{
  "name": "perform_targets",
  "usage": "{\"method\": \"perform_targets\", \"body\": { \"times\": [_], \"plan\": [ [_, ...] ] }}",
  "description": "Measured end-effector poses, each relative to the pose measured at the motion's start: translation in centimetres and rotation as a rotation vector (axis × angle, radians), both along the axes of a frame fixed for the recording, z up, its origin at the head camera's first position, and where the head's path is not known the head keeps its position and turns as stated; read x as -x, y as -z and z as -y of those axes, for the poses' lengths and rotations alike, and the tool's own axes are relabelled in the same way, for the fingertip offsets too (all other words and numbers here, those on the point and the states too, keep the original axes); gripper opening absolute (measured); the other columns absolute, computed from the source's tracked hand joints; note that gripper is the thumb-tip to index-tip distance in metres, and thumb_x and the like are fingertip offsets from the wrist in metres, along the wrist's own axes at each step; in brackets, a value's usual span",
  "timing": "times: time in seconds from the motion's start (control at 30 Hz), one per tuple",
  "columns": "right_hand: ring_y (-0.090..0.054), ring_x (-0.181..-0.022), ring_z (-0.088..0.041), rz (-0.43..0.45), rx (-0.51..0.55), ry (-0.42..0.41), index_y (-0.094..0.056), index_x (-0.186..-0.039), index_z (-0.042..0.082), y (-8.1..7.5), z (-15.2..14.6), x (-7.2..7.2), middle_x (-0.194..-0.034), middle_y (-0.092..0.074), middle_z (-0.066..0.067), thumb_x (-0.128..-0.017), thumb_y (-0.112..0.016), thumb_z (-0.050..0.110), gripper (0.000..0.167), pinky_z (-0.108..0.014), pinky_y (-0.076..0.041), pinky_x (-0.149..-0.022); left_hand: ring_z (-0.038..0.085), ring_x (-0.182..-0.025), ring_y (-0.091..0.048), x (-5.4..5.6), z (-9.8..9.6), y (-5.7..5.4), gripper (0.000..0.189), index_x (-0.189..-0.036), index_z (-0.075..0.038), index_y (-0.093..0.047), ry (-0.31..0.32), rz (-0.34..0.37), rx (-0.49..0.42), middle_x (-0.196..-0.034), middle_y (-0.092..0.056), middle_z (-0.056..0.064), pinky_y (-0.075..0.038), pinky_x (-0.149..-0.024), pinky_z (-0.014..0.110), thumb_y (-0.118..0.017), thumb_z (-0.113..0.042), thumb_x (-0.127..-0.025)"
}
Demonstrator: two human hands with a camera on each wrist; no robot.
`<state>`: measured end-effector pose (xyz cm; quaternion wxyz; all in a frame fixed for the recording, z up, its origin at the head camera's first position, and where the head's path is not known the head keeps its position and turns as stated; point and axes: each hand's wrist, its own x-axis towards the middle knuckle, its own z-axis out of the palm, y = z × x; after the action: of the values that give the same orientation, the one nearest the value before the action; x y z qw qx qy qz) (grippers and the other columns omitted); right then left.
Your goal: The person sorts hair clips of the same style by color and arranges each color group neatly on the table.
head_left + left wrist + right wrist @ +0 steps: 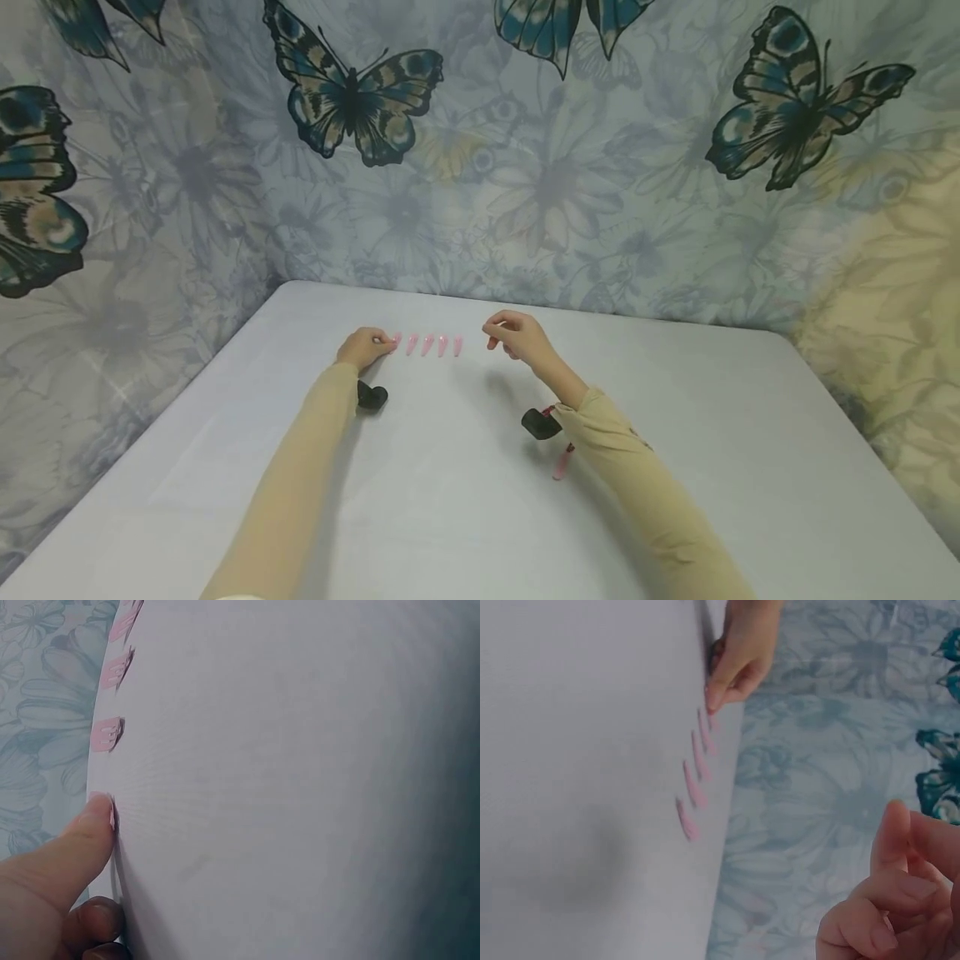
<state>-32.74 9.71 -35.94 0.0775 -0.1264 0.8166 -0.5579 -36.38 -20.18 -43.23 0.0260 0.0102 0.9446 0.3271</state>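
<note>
Several slim, tapered pink hair clips (427, 345) lie in a row near the table's back edge. My left hand (364, 347) is at the row's left end, its thumb and finger pinching the leftmost clip (397, 338). In the left wrist view the thumb (90, 832) covers most of that clip, and the neighbouring clip (106, 734) lies just beyond, apart from it. To the right of the row, my right hand (519, 335) hovers above the table with its fingers loosely bent. Its thumb and index fingertips (895, 817) come together, and nothing shows between them.
The white table (450, 517) backs onto a wall covering (547, 192) printed with butterflies and flowers. A dark wrist piece (372, 397) is below the left hand, another (542, 423) below the right. A pink pendant (562, 464) dangles near the right sleeve.
</note>
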Motion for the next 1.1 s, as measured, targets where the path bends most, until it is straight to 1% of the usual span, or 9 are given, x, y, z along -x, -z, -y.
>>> {"method": "perform_targets", "body": {
  "times": [0.17,0.4,0.5,0.57,0.67,0.73,0.87,1.0,1.1],
  "plan": [
    [-0.033,-0.051,-0.008,-0.013,-0.002,-0.052,-0.063,-0.106,0.001,-0.9,-0.8,-1.1,-0.065,-0.061,0.008,-0.097,-0.059,0.021,0.022,-0.023,-0.029,-0.052,0.036,-0.108,-0.056,0.1,0.2,-0.8,0.029,-0.099,-0.001,-0.069,-0.018,-0.003,0.004,-0.124,-0.063,0.022,-0.042,-0.098,0.050,-0.063,-0.029,-0.095],
    [-0.034,-0.054,-0.008,-0.040,-0.059,-0.140,-0.062,-0.106,0.001,-1.2,-3.8,-4.1,-0.072,-0.062,0.005,-0.099,-0.056,0.020,0.021,-0.023,-0.031,-0.052,0.034,-0.103,-0.056,-0.1,-0.5,-1.6,0.028,-0.099,0.000,-0.069,-0.021,-0.007,0.013,-0.120,-0.065,0.022,-0.043,-0.096,0.048,-0.064,-0.026,-0.095],
    [-0.045,-0.062,-0.007,-0.071,-0.127,-0.149,-0.062,-0.107,0.002,-1.2,-5.3,-5.4,-0.084,-0.066,-0.001,-0.098,-0.057,0.020,0.021,-0.023,-0.038,-0.058,0.032,-0.099,-0.054,0.0,-0.4,-1.5,0.027,-0.098,0.000,-0.069,-0.031,-0.014,0.017,-0.119,-0.065,0.021,-0.043,-0.093,0.047,-0.064,-0.026,-0.095],
    [-0.055,-0.071,-0.011,-0.106,-0.172,-0.149,-0.062,-0.107,0.002,-1.1,-6.3,-6.2,-0.094,-0.067,-0.008,-0.097,-0.058,0.018,0.019,-0.026,-0.045,-0.062,0.031,-0.098,-0.054,0.1,-0.4,-1.3,0.027,-0.098,0.000,-0.069,-0.028,-0.018,0.018,-0.119,-0.065,0.021,-0.043,-0.093,0.047,-0.063,-0.027,-0.095],
    [-0.063,-0.084,-0.016,-0.158,-0.214,-0.145,-0.062,-0.107,0.001,-1.1,-7.6,-7.2,-0.104,-0.065,-0.016,-0.096,-0.059,0.014,0.017,-0.030,-0.051,-0.070,0.031,-0.100,-0.055,0.2,-0.2,-0.9,0.028,-0.098,-0.001,-0.069,-0.021,-0.019,0.020,-0.121,-0.064,0.021,-0.043,-0.094,0.047,-0.063,-0.028,-0.095],
    [-0.063,-0.081,-0.015,-0.179,-0.206,-0.153,-0.062,-0.107,0.000,-1.0,-8.4,-7.9,-0.105,-0.064,-0.018,-0.095,-0.060,0.012,0.017,-0.030,-0.052,-0.069,0.032,-0.101,-0.055,0.2,-0.2,-0.7,0.027,-0.098,-0.001,-0.069,-0.025,-0.015,0.016,-0.122,-0.064,0.021,-0.043,-0.095,0.048,-0.063,-0.028,-0.095],
    [-0.062,-0.074,-0.007,-0.213,-0.186,-0.182,-0.062,-0.105,-0.001,-0.6,-9.8,-9.5,-0.100,-0.067,-0.010,-0.095,-0.061,0.009,0.015,-0.025,-0.051,-0.067,0.033,-0.101,-0.056,0.0,-0.3,-0.4,0.027,-0.098,-0.001,-0.069,-0.028,-0.011,0.008,-0.122,-0.065,0.022,-0.043,-0.095,0.048,-0.063,-0.028,-0.095],
    [-0.063,-0.071,-0.009,-0.257,-0.158,-0.238,-0.062,-0.103,-0.002,0.4,-11.1,-11.0,-0.096,-0.067,0.005,-0.095,-0.060,0.005,0.011,-0.023,-0.048,-0.065,0.030,-0.095,-0.056,-0.3,-0.5,-0.3,0.027,-0.098,-0.002,-0.069,-0.034,-0.007,0.005,-0.118,-0.067,0.020,-0.045,-0.091,0.046,-0.064,-0.028,-0.094],
    [-0.063,-0.071,-0.010,-0.279,-0.128,-0.266,-0.062,-0.101,-0.003,1.3,-11.4,-11.5,-0.095,-0.067,0.005,-0.093,-0.060,0.002,0.010,-0.021,-0.046,-0.064,0.030,-0.093,-0.056,-0.4,-0.3,-0.3,0.026,-0.097,-0.002,-0.070,-0.044,-0.016,0.007,-0.115,-0.067,0.020,-0.045,-0.090,0.046,-0.064,-0.028,-0.094]
  ]
}}
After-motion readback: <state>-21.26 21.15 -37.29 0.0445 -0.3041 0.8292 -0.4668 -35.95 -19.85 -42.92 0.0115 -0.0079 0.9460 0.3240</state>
